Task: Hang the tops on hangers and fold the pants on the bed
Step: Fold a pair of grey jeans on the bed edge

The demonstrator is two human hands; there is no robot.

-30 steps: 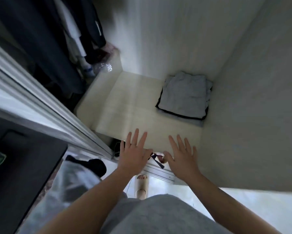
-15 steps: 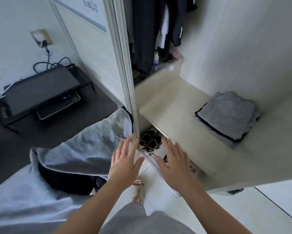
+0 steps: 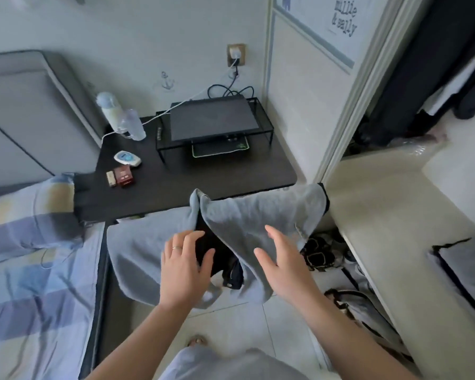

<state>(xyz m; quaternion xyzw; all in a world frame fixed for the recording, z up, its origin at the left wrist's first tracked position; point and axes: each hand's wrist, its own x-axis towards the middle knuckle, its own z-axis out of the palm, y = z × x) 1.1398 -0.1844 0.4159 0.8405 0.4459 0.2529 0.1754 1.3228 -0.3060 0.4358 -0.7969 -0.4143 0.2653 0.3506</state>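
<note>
Hands swung from wardrobe shelf (image 3: 381,204) over to the desk (image 3: 176,182) edge, where grey garment (image 3: 244,215) hangs over black garment (image 3: 219,250). Spread left hand (image 3: 185,267) touches the black one; right hand (image 3: 283,261) open over grey. Nothing gripped, next pickup likely starting.

Grey cloth garment (image 3: 244,223) hangs over the front edge of the black rectangular worktop (image 3: 203,179). Flat black screen (image 3: 211,119) occupies its back right corner, pale plastic bottle (image 3: 108,108) its back left corner. Striped bed (image 3: 25,270) lies left; cream wardrobe shelf (image 3: 381,209), bearing folded grey clothes (image 3: 472,270), right.
</note>
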